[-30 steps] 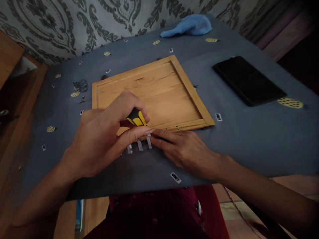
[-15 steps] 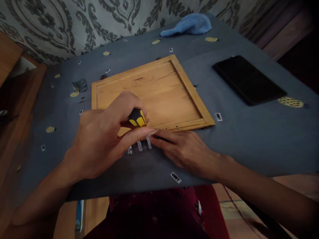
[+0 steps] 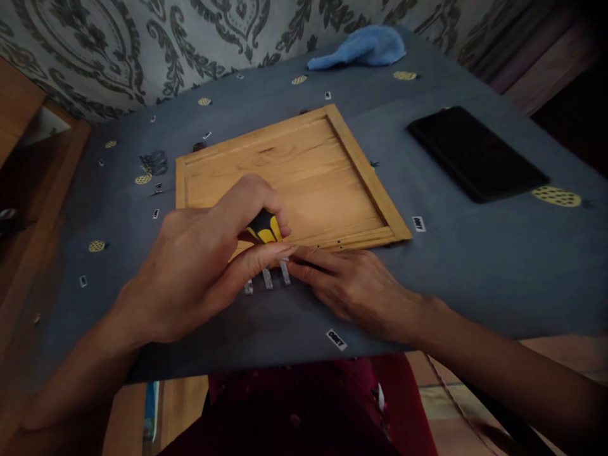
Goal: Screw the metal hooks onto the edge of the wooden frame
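Observation:
My left hand (image 3: pixel 199 266) is closed around a screwdriver with a black and yellow handle (image 3: pixel 266 228); its shaft and tip are hidden. The handle stands over the near edge of a framed wooden panel (image 3: pixel 304 183), which lies flat. My right hand (image 3: pixel 361 282) has its fingers pressed together at that same edge, the fingertips meeting my left thumb. They touch one end of a clear plastic strip (image 3: pixel 285 272). Whether they pinch it or something smaller under the thumb is hidden. Two similar clear strips stick out to its left. Small dark holes show along the panel's near rail.
A black tablet or large phone (image 3: pixel 477 152) lies right of the panel. At the back is a blue cloth (image 3: pixel 363 47). Left of the panel lie a tangle of dark metal pieces (image 3: pixel 154 161) and small screws (image 3: pixel 158 189). A grey patterned cloth (image 3: pixel 475 272) covers the table.
The fingers of my left hand have shifted slightly to the right around the screwdriver handle, which looks a little turned. My right hand keeps its place at the panel's edge.

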Tool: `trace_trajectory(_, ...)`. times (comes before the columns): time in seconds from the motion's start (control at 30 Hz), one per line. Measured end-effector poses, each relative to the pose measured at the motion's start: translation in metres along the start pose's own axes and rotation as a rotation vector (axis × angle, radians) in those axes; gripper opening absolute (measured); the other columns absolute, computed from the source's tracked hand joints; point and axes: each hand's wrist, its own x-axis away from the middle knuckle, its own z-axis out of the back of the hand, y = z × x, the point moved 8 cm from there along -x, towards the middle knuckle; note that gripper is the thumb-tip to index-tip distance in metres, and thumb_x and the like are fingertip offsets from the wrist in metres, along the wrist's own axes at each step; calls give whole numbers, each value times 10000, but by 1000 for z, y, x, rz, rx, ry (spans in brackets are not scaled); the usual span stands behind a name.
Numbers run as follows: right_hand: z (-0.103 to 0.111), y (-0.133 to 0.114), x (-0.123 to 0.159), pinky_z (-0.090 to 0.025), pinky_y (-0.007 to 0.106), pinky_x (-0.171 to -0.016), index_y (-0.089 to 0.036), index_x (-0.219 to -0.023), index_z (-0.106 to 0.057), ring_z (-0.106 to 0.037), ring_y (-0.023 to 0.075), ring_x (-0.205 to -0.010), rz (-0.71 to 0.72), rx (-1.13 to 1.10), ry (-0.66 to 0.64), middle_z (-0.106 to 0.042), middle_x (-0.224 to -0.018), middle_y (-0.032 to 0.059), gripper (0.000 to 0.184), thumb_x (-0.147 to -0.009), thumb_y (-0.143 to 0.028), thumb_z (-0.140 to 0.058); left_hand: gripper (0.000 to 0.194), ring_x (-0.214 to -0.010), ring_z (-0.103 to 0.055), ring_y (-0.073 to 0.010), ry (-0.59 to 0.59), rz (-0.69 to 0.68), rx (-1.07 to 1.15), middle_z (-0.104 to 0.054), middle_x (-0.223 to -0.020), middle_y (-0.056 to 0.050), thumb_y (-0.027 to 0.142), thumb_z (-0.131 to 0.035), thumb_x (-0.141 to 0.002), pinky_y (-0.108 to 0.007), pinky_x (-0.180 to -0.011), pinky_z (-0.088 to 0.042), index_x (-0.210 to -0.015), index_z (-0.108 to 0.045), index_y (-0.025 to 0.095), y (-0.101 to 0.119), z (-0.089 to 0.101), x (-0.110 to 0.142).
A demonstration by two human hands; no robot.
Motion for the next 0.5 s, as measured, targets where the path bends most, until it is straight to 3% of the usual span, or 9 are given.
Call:
trace_trajectory(0.13, 1, 0, 0, -613, 349, -680, -131, -1237, -637, -718, 233, -931, 0, 6, 9, -656, -1277, 131, 389, -937, -90, -393, 96, -667, -680, -114, 18, -44, -11, -696, -911, 64, 321, -602, -919, -210, -579, -503, -979, -555, 264, 3, 3, 1)
trace_trajectory(0.3, -2, 1, 0, -613, 359, -678, -140, -1266, -626, -714, 236, -948, -23, -23, -42, -618, -1335, 128, 414, -931, -80, -390, 107, -834, -705, -184, 161, -2, 103, -686, -952, 2, 345, -603, -909, -293, -653, -566, -948, -577, 249, 0, 23, 4)
trace_trajectory(0.5, 0, 1, 0, -616, 362, -675, -134, -1254, -633, -720, 239, -930, -27, -23, -27, -635, -1310, 131, 407, -938, -88, -380, 113, -791, -718, -152, 106, -3, 76, -704, -929, 47, 346, -618, -908, -235, -611, -511, -958, -559, 264, 3, 15, 5)
